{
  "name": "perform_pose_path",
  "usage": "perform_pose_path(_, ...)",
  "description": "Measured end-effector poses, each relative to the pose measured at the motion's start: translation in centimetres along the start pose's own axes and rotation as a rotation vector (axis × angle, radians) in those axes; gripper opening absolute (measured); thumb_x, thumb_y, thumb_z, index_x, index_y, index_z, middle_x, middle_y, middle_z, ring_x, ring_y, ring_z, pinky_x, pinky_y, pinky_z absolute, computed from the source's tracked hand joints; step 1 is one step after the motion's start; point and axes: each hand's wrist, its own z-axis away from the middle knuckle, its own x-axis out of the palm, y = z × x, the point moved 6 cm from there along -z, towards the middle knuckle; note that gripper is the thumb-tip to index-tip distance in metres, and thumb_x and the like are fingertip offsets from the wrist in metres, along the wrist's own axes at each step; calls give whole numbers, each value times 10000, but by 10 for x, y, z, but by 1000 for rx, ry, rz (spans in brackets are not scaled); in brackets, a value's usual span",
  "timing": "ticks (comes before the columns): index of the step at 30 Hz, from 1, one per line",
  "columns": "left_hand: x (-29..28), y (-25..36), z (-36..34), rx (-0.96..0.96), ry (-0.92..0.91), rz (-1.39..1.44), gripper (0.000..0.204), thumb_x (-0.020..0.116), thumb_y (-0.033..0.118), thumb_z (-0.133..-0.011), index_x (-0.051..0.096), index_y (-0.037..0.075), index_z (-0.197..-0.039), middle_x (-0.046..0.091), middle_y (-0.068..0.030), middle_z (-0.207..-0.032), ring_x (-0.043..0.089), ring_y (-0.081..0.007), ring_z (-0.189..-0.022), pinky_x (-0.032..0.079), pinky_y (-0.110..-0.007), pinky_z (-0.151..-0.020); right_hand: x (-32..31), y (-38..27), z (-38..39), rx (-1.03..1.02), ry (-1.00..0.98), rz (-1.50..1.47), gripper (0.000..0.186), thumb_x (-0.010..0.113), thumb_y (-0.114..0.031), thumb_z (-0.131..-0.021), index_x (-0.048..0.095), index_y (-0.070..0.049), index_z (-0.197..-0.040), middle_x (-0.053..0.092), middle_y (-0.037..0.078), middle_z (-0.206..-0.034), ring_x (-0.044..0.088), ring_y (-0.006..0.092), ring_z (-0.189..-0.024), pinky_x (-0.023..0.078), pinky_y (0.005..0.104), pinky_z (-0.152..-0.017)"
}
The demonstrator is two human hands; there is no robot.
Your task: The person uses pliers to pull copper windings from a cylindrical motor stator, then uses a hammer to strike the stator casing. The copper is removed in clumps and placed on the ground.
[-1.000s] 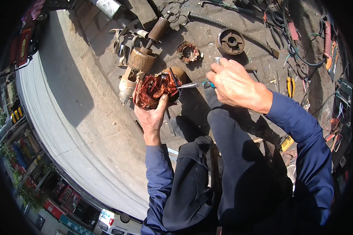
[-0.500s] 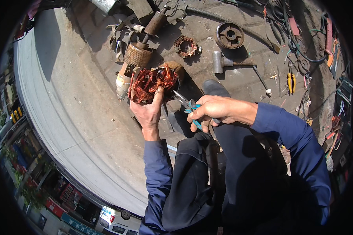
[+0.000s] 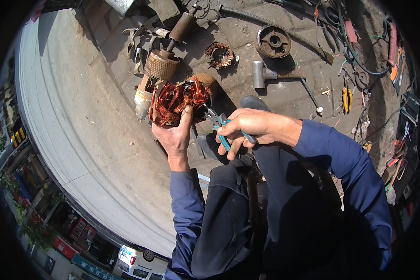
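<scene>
My left hand (image 3: 173,138) grips a bundle of copper motor windings (image 3: 171,103) from its near side, thumb pressed against the loose reddish wires. Behind the windings shows a brown rusty mesh cylinder (image 3: 205,82); whether the two are joined is hidden. In my right hand (image 3: 261,126) is a pair of pliers (image 3: 222,122) with blue and grey handles, fingers wrapped about the grips. Their handles stand spread apart. The metal jaws point up and left toward the right edge of the windings; I cannot tell whether they touch a wire.
Past the windings stand a perforated rusty cylinder (image 3: 161,65) and a shafted rotor (image 3: 184,26). A copper ring (image 3: 220,54), a rusty wheel (image 3: 273,42) and a hammer (image 3: 261,74) lie on the pavement. Yellow-handled pliers (image 3: 346,99) and tangled cables (image 3: 359,56) are at the right.
My right hand has shifted slightly left with the pliers, and their handles look wider apart. My left hand and the windings have moved a little to the left.
</scene>
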Motion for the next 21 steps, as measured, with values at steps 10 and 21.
perform_pose_path(10,-3,4,1,-31,3,-59,685,919,127,-859,613,-51,-1445,776,-133,-1281,759,-203,-1136,590,-348,-1020,-9,18,-28,-71,12,-199,241,636,-226,-1077,736,-25,-1163,782,81,-970,694,129,-816,532,303,-700)
perform_pose_path(21,-10,19,1,-19,50,-96,695,956,262,-809,695,-1,-1397,763,-156,-1275,778,-268,-1121,610,-370,-982,2,12,-21,-7,-101,-388,396,576,-37,-1059,533,178,-1390,672,384,-1314,720,493,-1222,629,643,-1014)
